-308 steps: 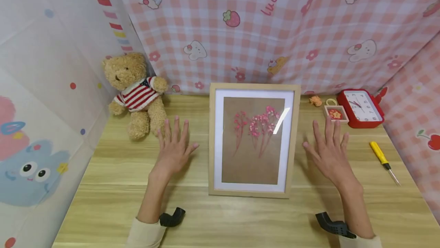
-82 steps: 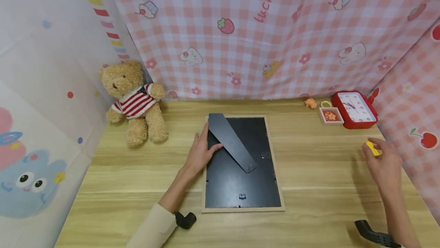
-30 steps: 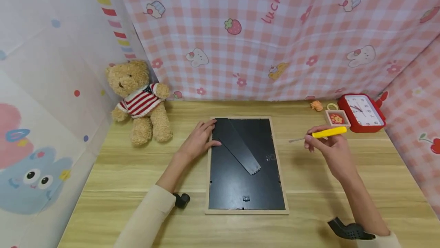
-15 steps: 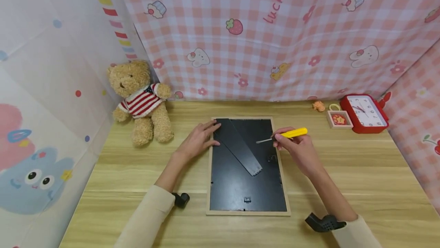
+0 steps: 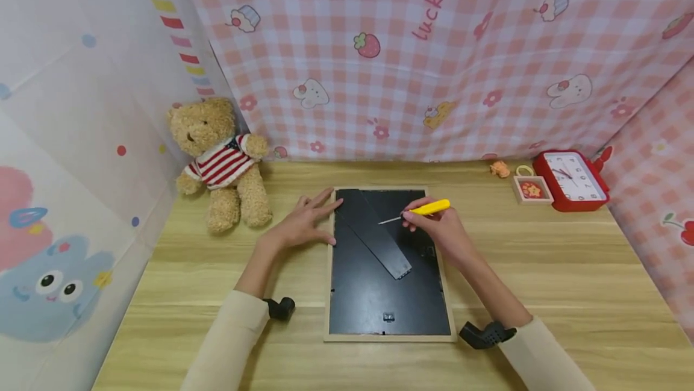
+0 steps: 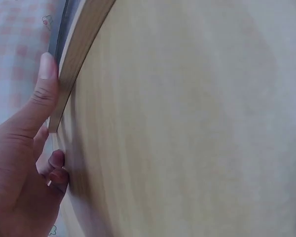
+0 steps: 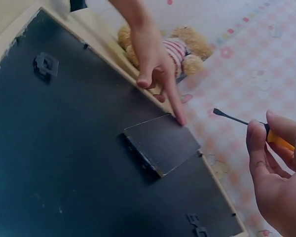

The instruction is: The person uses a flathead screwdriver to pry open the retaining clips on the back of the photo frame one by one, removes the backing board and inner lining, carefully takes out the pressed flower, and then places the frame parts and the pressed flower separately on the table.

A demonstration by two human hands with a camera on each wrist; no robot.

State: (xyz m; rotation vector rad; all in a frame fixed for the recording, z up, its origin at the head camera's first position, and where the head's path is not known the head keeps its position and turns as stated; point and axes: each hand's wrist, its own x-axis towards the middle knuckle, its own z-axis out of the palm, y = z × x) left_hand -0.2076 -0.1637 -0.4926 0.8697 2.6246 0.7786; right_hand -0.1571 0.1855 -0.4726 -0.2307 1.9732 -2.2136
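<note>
A picture frame (image 5: 360,319) lies face down on the table, its black backing up and its easel stand (image 5: 382,243) slanting across it. My left hand (image 5: 300,222) is at the frame's upper left edge, fingers spread. In the left wrist view the thumb (image 6: 48,74) touches the wooden side; the right wrist view shows the index finger (image 7: 175,106) extended onto the stand's top end. My right hand (image 5: 444,234) pinches a yellow-handled screwdriver (image 5: 431,208) over the frame's upper right part. Its flat, slotted tip (image 7: 218,112) points left, raised above the backing.
A teddy bear (image 5: 217,162) in a striped shirt sits at the back left. At the back right are a red alarm clock (image 5: 573,180), a small square box (image 5: 533,190), a yellow ring (image 5: 524,170) and an orange figurine (image 5: 499,168). A metal hanger (image 5: 388,317) sits on the backing.
Earlier the frame showed pink flowers, face up; now it is face down. My right hand has taken the screwdriver from the table's right and brought it left over the frame.
</note>
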